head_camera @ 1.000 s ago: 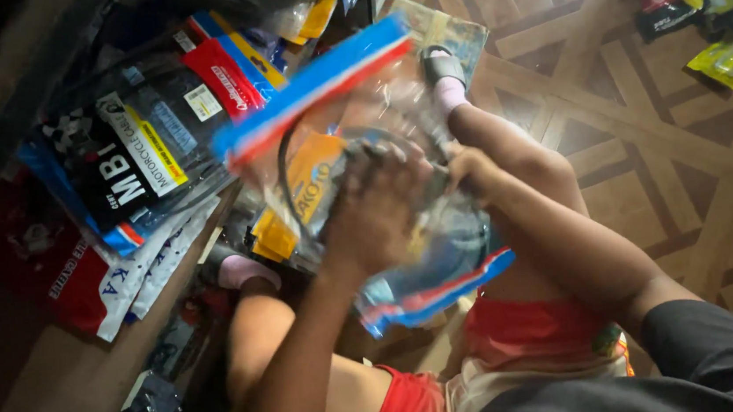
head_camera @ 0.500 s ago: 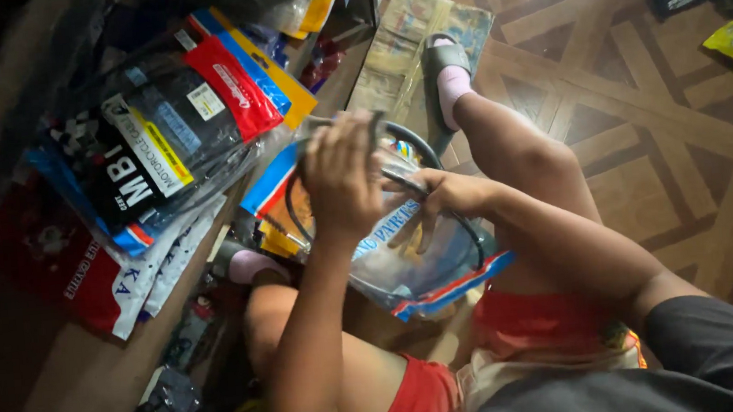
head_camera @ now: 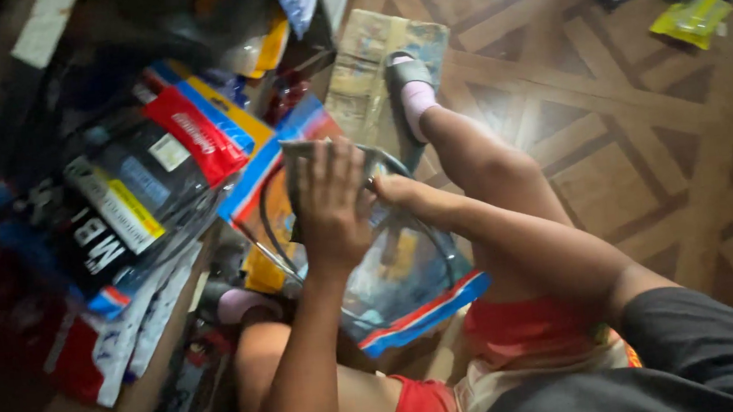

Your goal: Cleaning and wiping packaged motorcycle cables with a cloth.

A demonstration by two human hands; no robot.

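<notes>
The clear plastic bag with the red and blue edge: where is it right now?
In the head view, the clear plastic bag sits centre frame between the person's knees, under the left hand and right hand, right of the packaged goods pile.

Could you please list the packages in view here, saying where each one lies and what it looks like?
Clear plastic bag: between the knees, blue and red trimmed, left hand flat on it, right hand at its rim.
Dark packages: stacked at left, flat, black with yellow, red and blue bands.
Cardboard piece: under the sandalled foot, flat, tan.
Yellow-green packets: top right on the wooden floor, small, crinkled.
</notes>
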